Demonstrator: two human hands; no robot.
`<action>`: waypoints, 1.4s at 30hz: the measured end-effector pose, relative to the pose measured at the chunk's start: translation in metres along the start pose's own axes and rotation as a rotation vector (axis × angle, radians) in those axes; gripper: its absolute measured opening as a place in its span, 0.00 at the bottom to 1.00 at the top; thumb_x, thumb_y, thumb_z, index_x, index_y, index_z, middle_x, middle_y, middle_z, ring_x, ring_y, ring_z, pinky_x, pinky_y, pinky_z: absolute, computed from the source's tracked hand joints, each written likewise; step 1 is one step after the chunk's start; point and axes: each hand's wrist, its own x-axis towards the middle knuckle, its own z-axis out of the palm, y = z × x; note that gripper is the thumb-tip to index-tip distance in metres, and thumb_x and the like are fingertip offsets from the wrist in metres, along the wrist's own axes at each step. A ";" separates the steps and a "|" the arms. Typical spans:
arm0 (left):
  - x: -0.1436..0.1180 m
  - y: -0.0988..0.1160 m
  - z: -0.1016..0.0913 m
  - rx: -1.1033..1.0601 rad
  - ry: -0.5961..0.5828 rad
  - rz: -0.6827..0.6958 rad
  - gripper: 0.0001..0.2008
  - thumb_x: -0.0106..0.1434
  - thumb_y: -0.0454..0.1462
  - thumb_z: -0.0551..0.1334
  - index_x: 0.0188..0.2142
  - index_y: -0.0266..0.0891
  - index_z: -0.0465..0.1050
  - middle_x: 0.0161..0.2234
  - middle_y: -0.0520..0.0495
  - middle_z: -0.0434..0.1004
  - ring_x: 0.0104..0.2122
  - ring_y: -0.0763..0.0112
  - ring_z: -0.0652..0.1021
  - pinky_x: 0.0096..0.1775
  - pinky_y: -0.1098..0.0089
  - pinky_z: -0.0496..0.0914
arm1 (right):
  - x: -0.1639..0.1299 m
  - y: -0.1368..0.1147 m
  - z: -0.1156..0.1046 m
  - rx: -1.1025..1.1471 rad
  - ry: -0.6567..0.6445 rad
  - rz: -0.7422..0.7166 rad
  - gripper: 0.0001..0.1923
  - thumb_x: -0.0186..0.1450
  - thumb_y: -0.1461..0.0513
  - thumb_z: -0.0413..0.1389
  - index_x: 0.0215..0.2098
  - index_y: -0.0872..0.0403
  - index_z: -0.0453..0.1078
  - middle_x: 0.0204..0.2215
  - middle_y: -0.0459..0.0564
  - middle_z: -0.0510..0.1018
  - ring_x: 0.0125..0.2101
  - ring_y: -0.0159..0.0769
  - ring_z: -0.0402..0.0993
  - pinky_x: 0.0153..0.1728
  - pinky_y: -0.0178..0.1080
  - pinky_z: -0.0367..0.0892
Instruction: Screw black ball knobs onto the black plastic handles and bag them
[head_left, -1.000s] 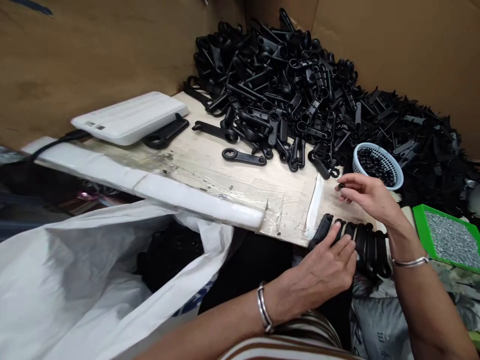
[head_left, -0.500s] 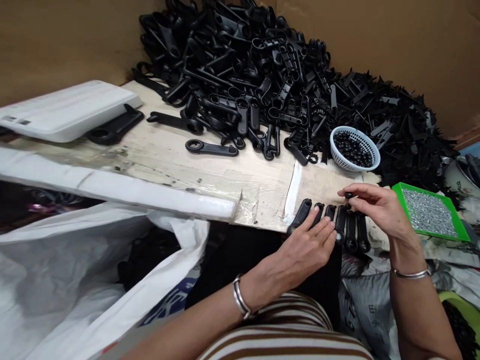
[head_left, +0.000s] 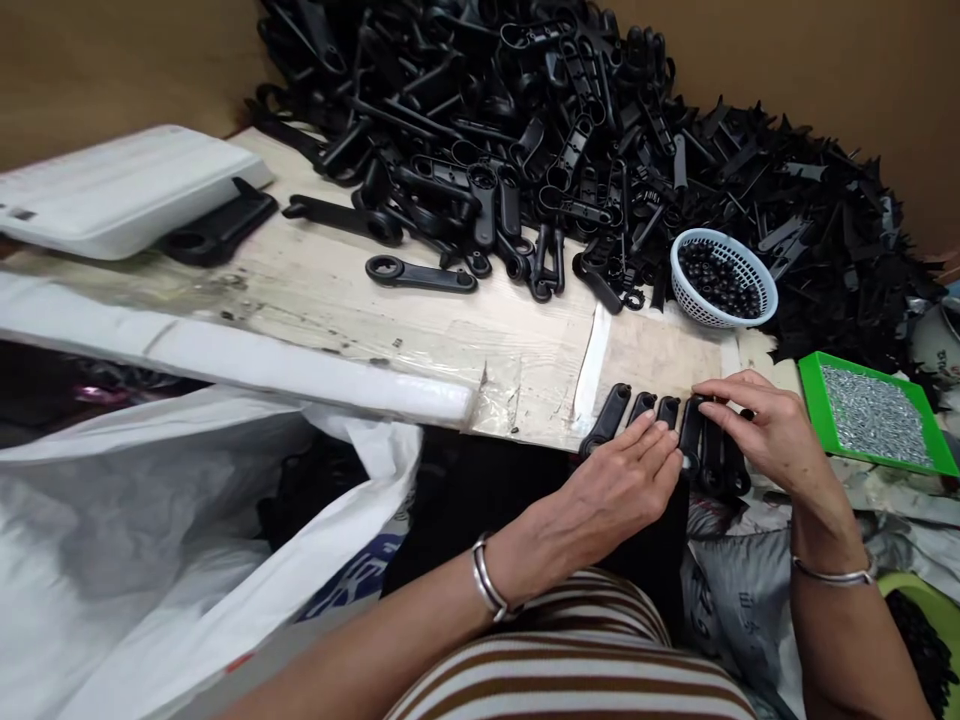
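Observation:
A row of several black plastic crank arms (head_left: 610, 415) lies side by side along the front edge of the table. My left hand (head_left: 626, 470) rests flat over the middle of the row, its fingers stretched out on the arms and grasping nothing. At the upper end of an arm farther right, my right hand (head_left: 761, 425) pinches a small black round part between thumb and forefinger. That part is mostly hidden by the fingertips. Beyond the hands, a light blue basket (head_left: 686, 292) contains many similar small black round pieces.
Black plastic parts (head_left: 480, 130) form a big heap at the back. Right of my hand is a green tray (head_left: 819, 405) of small silvery metal pieces. A white plastic case (head_left: 142, 185) sits at the left, with an open white sack (head_left: 247, 560) below the padded table edge.
My right hand has lowered the small round part from above the row onto an arm's upper end. My left hand stays on the arms. The view has shifted slightly.

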 end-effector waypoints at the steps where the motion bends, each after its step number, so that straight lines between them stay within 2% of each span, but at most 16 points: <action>1: 0.000 0.000 0.000 0.001 0.000 -0.001 0.10 0.68 0.27 0.54 0.46 0.27 0.71 0.48 0.37 0.79 0.51 0.62 0.79 0.60 0.60 0.66 | 0.000 0.001 0.001 0.047 -0.001 0.054 0.10 0.65 0.60 0.59 0.43 0.50 0.79 0.35 0.50 0.81 0.37 0.37 0.76 0.41 0.41 0.72; 4: 0.000 0.000 0.002 -0.005 0.003 -0.001 0.10 0.67 0.27 0.54 0.46 0.27 0.71 0.48 0.36 0.79 0.51 0.61 0.79 0.61 0.60 0.65 | 0.001 0.005 0.000 0.266 0.031 0.248 0.11 0.62 0.56 0.62 0.41 0.50 0.80 0.37 0.50 0.83 0.37 0.38 0.78 0.41 0.41 0.73; 7: -0.001 0.000 0.004 -0.018 0.009 -0.001 0.10 0.66 0.26 0.54 0.45 0.27 0.71 0.48 0.36 0.79 0.50 0.61 0.79 0.61 0.60 0.64 | 0.001 0.006 -0.002 0.584 0.053 0.408 0.15 0.58 0.53 0.65 0.39 0.51 0.80 0.33 0.51 0.83 0.28 0.33 0.74 0.31 0.38 0.72; 9: -0.002 -0.001 0.006 -0.019 0.006 -0.003 0.11 0.66 0.26 0.54 0.45 0.27 0.71 0.47 0.37 0.79 0.50 0.61 0.79 0.62 0.60 0.63 | 0.001 0.005 -0.004 0.766 0.040 0.466 0.17 0.55 0.51 0.67 0.38 0.52 0.80 0.30 0.52 0.83 0.22 0.29 0.68 0.23 0.35 0.66; 12: -0.001 -0.001 0.005 -0.003 0.008 -0.004 0.11 0.67 0.26 0.52 0.46 0.28 0.71 0.48 0.37 0.79 0.50 0.63 0.79 0.62 0.60 0.63 | 0.000 0.004 -0.005 0.865 0.014 0.494 0.17 0.54 0.51 0.68 0.37 0.53 0.80 0.29 0.54 0.82 0.20 0.29 0.64 0.19 0.35 0.61; 15: 0.001 -0.001 0.002 0.011 0.007 0.000 0.12 0.67 0.25 0.52 0.45 0.29 0.71 0.47 0.39 0.80 0.49 0.64 0.79 0.61 0.61 0.64 | -0.003 0.003 -0.004 0.648 0.059 0.427 0.15 0.58 0.52 0.65 0.40 0.51 0.79 0.32 0.53 0.83 0.24 0.32 0.69 0.23 0.37 0.65; 17: 0.002 -0.001 0.001 0.013 -0.014 -0.001 0.11 0.67 0.25 0.53 0.45 0.28 0.72 0.47 0.39 0.80 0.50 0.63 0.79 0.61 0.62 0.64 | -0.005 0.001 -0.001 0.339 0.114 0.287 0.11 0.62 0.55 0.62 0.41 0.50 0.79 0.35 0.52 0.83 0.31 0.36 0.74 0.32 0.42 0.71; 19: 0.002 0.000 0.001 0.006 -0.030 -0.006 0.11 0.67 0.25 0.53 0.45 0.28 0.72 0.48 0.38 0.79 0.51 0.63 0.79 0.61 0.62 0.64 | -0.006 -0.002 0.003 0.052 0.120 0.101 0.09 0.65 0.58 0.59 0.41 0.49 0.79 0.37 0.51 0.82 0.37 0.40 0.74 0.41 0.45 0.71; 21: 0.001 0.001 0.001 0.000 -0.030 -0.014 0.11 0.67 0.26 0.54 0.46 0.27 0.72 0.48 0.37 0.79 0.51 0.62 0.78 0.61 0.62 0.64 | -0.006 -0.005 0.009 -0.124 0.075 -0.049 0.10 0.68 0.60 0.56 0.43 0.50 0.78 0.37 0.52 0.82 0.38 0.42 0.72 0.42 0.46 0.70; 23: 0.001 0.001 0.001 0.000 -0.034 -0.015 0.11 0.67 0.26 0.53 0.46 0.26 0.72 0.48 0.37 0.79 0.51 0.62 0.78 0.61 0.63 0.65 | -0.005 -0.005 0.014 -0.220 0.033 -0.128 0.11 0.69 0.62 0.53 0.45 0.52 0.77 0.38 0.53 0.82 0.37 0.42 0.69 0.41 0.47 0.69; 31: 0.002 0.000 0.000 -0.012 -0.037 -0.006 0.11 0.66 0.26 0.54 0.46 0.26 0.71 0.48 0.35 0.79 0.51 0.62 0.79 0.60 0.62 0.65 | -0.001 -0.002 0.022 -0.345 -0.022 -0.241 0.12 0.70 0.64 0.51 0.47 0.52 0.74 0.38 0.53 0.81 0.37 0.42 0.66 0.39 0.46 0.69; 36: 0.001 0.000 0.001 -0.016 -0.029 -0.008 0.11 0.66 0.27 0.55 0.46 0.25 0.71 0.49 0.34 0.78 0.51 0.61 0.79 0.60 0.62 0.65 | 0.002 -0.003 0.020 -0.409 -0.094 -0.294 0.11 0.70 0.65 0.49 0.42 0.54 0.75 0.36 0.55 0.80 0.36 0.42 0.66 0.38 0.46 0.68; 42: -0.003 0.001 0.005 -0.037 -0.067 -0.005 0.11 0.66 0.27 0.55 0.47 0.27 0.70 0.50 0.34 0.78 0.53 0.62 0.77 0.63 0.60 0.61 | 0.004 -0.002 0.021 -0.363 -0.147 -0.276 0.11 0.70 0.66 0.50 0.41 0.53 0.75 0.35 0.55 0.79 0.36 0.42 0.66 0.37 0.44 0.69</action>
